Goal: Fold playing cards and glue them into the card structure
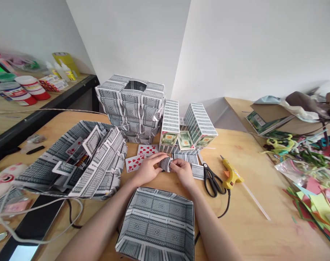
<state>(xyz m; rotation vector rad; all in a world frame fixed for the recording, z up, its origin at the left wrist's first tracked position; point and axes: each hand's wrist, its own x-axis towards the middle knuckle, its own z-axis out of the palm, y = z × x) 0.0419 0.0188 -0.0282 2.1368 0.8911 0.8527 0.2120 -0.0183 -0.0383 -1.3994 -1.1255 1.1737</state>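
Between my two hands is a grey-backed playing card (165,164), bent into a curve. My left hand (150,168) has its fingers on the card's left side and top. The fingertips of my right hand (183,172) pinch its right edge. Beside my left hand lie playing cards showing red hearts (134,163), face up. Other cards lie face down (198,171) by my right hand. An open box made of playing cards (156,214) stands between my forearms. Black-handled scissors (212,181) and a yellow glue gun (231,175) rest to the right.
A larger card basket (99,170) holding loose cards stands at left. Behind are a tall card-covered box (137,108) and stacked card packs (170,123). A white cable (45,241) crosses the lower left. Pipe cleaners and paper scraps (314,203) pile up at right.
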